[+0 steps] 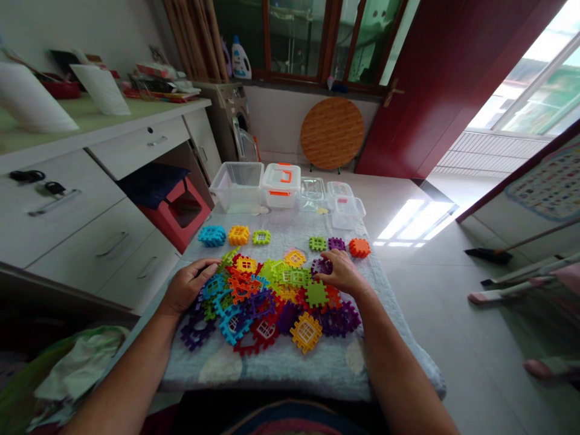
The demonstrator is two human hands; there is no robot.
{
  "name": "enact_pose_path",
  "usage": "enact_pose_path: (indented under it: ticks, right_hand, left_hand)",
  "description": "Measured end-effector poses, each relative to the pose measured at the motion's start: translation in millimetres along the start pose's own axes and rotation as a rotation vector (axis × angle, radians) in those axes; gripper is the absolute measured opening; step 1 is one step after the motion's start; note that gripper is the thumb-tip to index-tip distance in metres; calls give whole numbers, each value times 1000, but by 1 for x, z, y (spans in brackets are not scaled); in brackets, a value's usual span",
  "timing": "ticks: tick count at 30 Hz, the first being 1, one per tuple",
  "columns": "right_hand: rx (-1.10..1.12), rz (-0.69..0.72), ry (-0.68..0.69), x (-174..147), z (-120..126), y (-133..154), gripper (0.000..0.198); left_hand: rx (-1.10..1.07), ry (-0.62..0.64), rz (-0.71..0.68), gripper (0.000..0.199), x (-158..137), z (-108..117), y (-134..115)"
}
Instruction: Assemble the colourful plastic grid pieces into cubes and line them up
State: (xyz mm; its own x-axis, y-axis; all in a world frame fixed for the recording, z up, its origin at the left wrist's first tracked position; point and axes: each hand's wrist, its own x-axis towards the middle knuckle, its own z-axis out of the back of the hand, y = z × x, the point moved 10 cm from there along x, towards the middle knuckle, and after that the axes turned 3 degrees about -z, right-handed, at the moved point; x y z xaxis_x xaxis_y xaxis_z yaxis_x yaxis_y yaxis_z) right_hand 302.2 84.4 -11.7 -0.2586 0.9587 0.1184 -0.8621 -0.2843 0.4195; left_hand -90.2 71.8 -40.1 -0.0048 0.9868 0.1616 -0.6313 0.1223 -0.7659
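A mixed heap of plastic interlocking building blocks with toothed edges lies on the cloth-covered table. My left hand (191,285) rests at the heap's left side, fingers curled together beside a light blue block (212,286); whatever it may hold is hidden. On the right, my right hand (341,272) has its thumb and fingers around a purple block (321,267) at the heap's edge. Just below that hand lies a solid green block (316,294). A yellow window block (306,331) lies at the near side, and a dark purple block (197,331) at the near left.
Behind the heap stand sorted stacks: blue (212,235), yellow (238,235), green (318,243), purple (336,243) and orange (359,248). Along the far edge are an open clear bin (238,187), a lidded box with orange clips (281,186) and smaller clear containers (348,211).
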Motion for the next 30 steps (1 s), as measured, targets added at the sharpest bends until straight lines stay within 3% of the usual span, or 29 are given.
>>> enact_pose_path:
  ticks: [6, 11, 14, 21, 30]
  right_hand:
    - [-20, -14, -21, 4, 1, 5, 41]
    - [115, -55, -228, -7, 49, -25, 41]
    - [109, -68, -234, -15, 61, -40, 42]
    - [-53, -95, 18, -17, 19, -38, 39]
    - [-162, -115, 74, -13, 9, -40, 34]
  left_hand:
    - [2, 3, -1, 53, 0, -1, -1]
    - [9, -9, -4, 54, 0, 1, -4]
    - [11, -10, 5, 55, 0, 1, -5]
    - [-2, 2, 19, 56, -1, 0, -5]
    - [10, -4, -3, 56, 0, 0, -4]
